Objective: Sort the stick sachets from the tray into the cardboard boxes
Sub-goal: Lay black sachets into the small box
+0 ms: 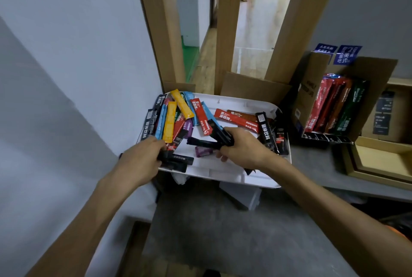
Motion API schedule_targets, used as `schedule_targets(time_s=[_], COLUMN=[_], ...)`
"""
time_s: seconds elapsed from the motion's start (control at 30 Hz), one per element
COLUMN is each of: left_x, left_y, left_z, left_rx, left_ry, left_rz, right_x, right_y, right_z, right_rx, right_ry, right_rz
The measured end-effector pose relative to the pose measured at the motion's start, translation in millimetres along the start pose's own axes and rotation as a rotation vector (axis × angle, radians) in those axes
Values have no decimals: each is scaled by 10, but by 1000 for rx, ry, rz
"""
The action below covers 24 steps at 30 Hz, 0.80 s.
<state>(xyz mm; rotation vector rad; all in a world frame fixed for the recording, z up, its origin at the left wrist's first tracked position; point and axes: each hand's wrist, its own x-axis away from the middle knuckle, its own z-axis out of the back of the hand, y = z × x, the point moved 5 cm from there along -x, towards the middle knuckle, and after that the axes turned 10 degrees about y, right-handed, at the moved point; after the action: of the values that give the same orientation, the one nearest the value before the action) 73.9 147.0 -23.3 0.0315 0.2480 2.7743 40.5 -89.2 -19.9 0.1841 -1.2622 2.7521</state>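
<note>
The left hand (142, 156) curls its fingers round black stick sachets (177, 161); the right hand (243, 147) pinches a second black bundle (215, 138). Beyond the fingertips coloured sachets (170, 120) litter the white tray (225, 174) — the cardboard box (376, 80) right of them is partly filled, so much sorting likely remains.

Glossy foil sachets (201, 116), matt cardboard box (376, 89)

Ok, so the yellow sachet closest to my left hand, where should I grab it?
Probably its near end, pinched from above on the near side: the yellow sachet lies flat on top of the pile, pointing away from you, with that end just beyond your left hand.
</note>
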Motion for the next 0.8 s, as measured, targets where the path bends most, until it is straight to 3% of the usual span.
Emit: schedule_targets(time_s=[0.4, 0.53, 0.67, 0.8], left_x=[33, 93, 146, 179], left_y=[-112, -114, -58, 5], left_z=[-6, 25, 54, 25], left_rx=[52, 168, 167, 108], left_ry=[65, 180, 254, 212], left_rz=[7, 1, -39, -69], right_x=[-237, -273, -431, -632], right_y=[-420, -351, -279, -414], right_z=[-612, -658, -671, -849], right_rx=[23, -157, -335, -271], right_ry=[-16, -47, 69, 144], right_rz=[10, -120, -305, -356])
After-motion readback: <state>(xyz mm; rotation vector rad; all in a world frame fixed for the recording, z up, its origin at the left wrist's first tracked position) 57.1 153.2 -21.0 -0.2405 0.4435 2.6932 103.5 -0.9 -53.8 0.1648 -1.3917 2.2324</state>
